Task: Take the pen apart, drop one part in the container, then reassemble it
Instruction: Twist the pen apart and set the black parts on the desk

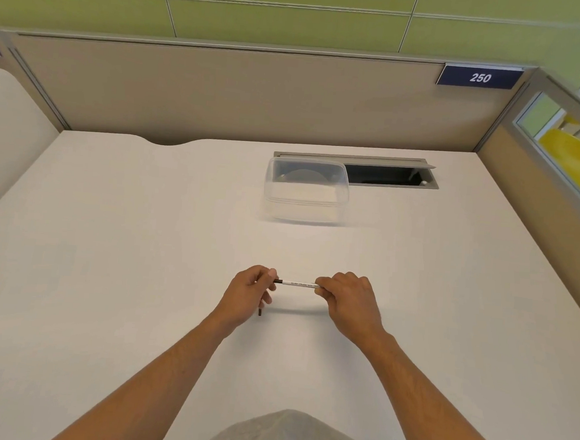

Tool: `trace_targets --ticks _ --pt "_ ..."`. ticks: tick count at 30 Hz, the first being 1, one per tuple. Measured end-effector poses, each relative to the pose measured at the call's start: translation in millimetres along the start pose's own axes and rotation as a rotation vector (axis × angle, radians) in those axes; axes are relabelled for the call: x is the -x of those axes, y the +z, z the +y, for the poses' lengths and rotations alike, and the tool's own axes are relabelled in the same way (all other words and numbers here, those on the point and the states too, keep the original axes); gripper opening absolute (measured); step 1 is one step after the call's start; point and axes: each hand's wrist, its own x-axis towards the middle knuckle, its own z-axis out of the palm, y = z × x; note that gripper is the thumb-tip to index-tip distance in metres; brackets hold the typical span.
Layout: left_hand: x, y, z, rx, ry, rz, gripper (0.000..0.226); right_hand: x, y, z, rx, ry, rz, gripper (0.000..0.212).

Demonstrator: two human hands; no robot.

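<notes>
A thin white pen (pixel 297 284) with black print and a dark left end lies level in the air between both hands, just above the white desk (pixel 106 275). My left hand (pixel 247 294) pinches its dark left end. My right hand (pixel 346 297) pinches its right end. A small dark pen piece (pixel 260 311) pokes down below my left hand; whether it is held or resting on the desk is unclear. A clear plastic container (pixel 306 191) stands open farther back, right of centre, with nothing visible inside.
Behind the container a grey cable hatch (pixel 391 175) is open in the desk. Beige partition walls enclose the desk at the back and right, with a blue "250" sign (pixel 479 77). My grey clothing (pixel 287 436) shows at the bottom edge.
</notes>
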Motion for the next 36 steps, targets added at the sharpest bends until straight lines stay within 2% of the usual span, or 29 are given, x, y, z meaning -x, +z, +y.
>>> trace_targets --ticks 3,7,20,23,27,31,36 --pt "0.7 0.0 -0.2 -0.044 0.076 -0.006 0.009 0.1 -0.2 -0.1 0.0 -0.004 -0.007 0.016" --pt "1.3 1.2 -0.2 -0.094 0.088 -0.01 0.003 -0.8 -0.6 0.6 -0.002 -0.007 -0.012 0.016" --pt "2.5 0.8 1.6 -0.183 0.003 0.031 0.044 0.8 -0.8 1.0 -0.025 -0.002 -0.012 0.022" --pt "3.2 0.4 -0.2 -0.135 0.025 0.014 0.038 1.7 -0.1 1.5 -0.027 -0.003 -0.018 0.021" --pt "3.1 -0.1 -0.8 -0.081 0.081 -0.029 0.009 0.7 -0.6 2.0 -0.017 -0.003 -0.023 0.02" --pt "2.2 0.2 -0.9 -0.103 0.087 -0.014 0.007 0.2 -1.3 1.1 -0.018 -0.006 -0.026 0.022" --pt "1.3 -1.9 -2.5 -0.115 0.06 0.038 0.021 0.3 -1.1 4.3 -0.012 0.009 -0.035 0.016"
